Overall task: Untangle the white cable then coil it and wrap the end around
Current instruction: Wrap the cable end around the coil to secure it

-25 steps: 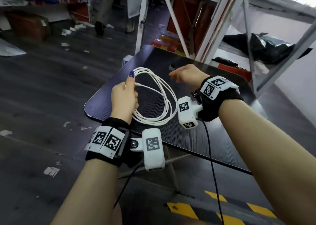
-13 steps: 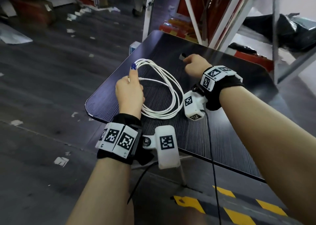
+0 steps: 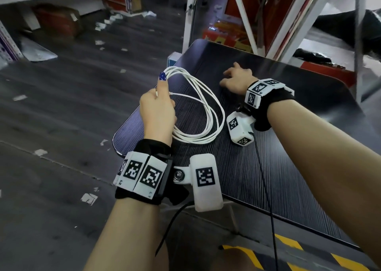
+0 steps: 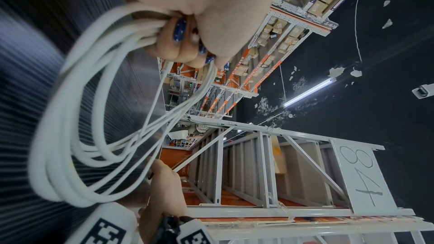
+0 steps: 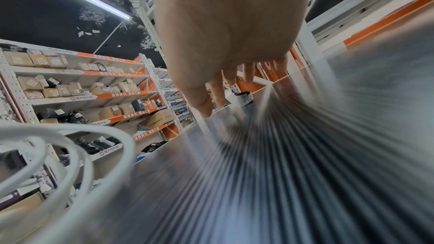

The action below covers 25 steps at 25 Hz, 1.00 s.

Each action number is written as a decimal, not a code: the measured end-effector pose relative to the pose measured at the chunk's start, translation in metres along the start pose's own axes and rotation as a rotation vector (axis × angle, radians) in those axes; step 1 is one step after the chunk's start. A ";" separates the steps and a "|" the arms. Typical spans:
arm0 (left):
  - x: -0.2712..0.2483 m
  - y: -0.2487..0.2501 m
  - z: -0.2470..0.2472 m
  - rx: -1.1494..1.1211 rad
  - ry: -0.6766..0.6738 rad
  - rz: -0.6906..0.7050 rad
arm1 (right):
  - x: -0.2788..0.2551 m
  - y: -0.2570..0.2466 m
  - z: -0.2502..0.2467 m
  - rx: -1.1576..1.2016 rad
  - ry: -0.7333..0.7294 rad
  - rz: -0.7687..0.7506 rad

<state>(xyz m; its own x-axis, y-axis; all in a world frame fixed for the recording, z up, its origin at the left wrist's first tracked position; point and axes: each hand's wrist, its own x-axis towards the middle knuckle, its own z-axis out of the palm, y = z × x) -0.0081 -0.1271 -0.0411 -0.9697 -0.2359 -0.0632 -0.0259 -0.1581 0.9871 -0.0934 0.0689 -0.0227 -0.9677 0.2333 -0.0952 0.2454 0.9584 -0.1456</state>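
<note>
The white cable (image 3: 195, 141) is gathered into a coil of several loops. My left hand (image 3: 158, 110) grips the coil at the table's left edge, thumb up, and the loops hang down onto the dark ribbed table (image 3: 268, 167). In the left wrist view the fingers (image 4: 178, 44) curl round the bundled strands (image 4: 54, 164). My right hand (image 3: 237, 81) lies right of the coil and apart from it, low over the table, fingers stretched forward and holding nothing. A small grey object (image 5: 244, 99) stands just beyond its fingertips (image 5: 202, 107).
White metal shelf frames (image 3: 243, 23) with red boxes stand right behind the table's far edge. The floor (image 3: 61, 126) to the left is littered with paper scraps. Black leads run from both wrist cameras over the table's near edge. Yellow and black tape (image 3: 288, 248) marks the floor below.
My right hand has gone from curled fingers at the small object to fingers stretched out over the table. My left hand keeps its hold on the coil.
</note>
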 end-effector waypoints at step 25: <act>-0.066 -0.002 0.011 -0.023 -0.160 -0.048 | -0.115 0.047 -0.024 0.802 0.236 -0.046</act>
<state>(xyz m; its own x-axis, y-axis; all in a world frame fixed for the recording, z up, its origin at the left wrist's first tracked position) 0.0532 -0.1010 -0.0373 -0.9939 -0.0718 -0.0836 -0.0688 -0.1878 0.9798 0.0280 0.0914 0.0047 -0.9424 0.3108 0.1237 0.0855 0.5812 -0.8093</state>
